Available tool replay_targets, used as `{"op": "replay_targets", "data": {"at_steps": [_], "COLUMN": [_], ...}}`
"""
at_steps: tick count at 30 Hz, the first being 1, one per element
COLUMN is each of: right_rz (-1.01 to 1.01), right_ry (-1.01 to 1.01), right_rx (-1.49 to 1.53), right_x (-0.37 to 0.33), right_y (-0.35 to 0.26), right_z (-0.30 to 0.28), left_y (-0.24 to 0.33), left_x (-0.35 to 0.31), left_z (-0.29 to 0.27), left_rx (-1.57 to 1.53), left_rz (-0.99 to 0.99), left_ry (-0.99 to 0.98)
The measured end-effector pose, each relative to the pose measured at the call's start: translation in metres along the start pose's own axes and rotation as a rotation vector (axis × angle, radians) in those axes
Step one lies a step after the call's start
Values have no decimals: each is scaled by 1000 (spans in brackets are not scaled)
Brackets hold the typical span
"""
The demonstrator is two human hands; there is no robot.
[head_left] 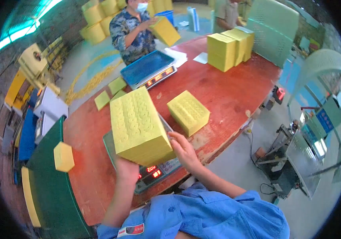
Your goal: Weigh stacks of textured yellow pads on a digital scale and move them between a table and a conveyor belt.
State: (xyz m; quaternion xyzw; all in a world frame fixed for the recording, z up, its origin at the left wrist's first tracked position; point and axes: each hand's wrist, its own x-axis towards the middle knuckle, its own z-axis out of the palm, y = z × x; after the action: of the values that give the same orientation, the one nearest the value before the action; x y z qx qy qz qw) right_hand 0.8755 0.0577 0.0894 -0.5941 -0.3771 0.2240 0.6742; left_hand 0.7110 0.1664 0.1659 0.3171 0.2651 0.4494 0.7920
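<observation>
Between both hands I hold a thick block of stacked yellow paper with rows of curved cut marks on top. It is tilted above a digital scale with lit red figures, and it hides most of the pan. My left hand supports its lower near edge, with the fingers partly hidden underneath. My right hand grips its right side near the lower corner. A smaller yellow paper block rests on the red table just right of the held one.
Beyond stands a second scale with a blue tray. Thin yellow pieces lie beside it. More yellow blocks stand at the far right of the red table. Across the table, a masked person holds another block. A green conveyor-like surface borders the left.
</observation>
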Motion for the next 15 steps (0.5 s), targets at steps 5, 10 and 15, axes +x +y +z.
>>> {"op": "replay_targets", "data": {"at_steps": [5,10,15], "right_rz": [349,615,636], "right_ry": [-44,-107,-215], "right_rx": [185,778,699], "right_x": [-21,-10,-4], "right_y": [27,38,-7], "right_z": [-7,0,-20], "left_y": [58,75,71], "left_x": [-8,11,-7], "left_z": [37,35,37], "left_rx": [364,455,429], "left_rz": [9,-251,-233], "left_ry": [-162,-185,-125]}}
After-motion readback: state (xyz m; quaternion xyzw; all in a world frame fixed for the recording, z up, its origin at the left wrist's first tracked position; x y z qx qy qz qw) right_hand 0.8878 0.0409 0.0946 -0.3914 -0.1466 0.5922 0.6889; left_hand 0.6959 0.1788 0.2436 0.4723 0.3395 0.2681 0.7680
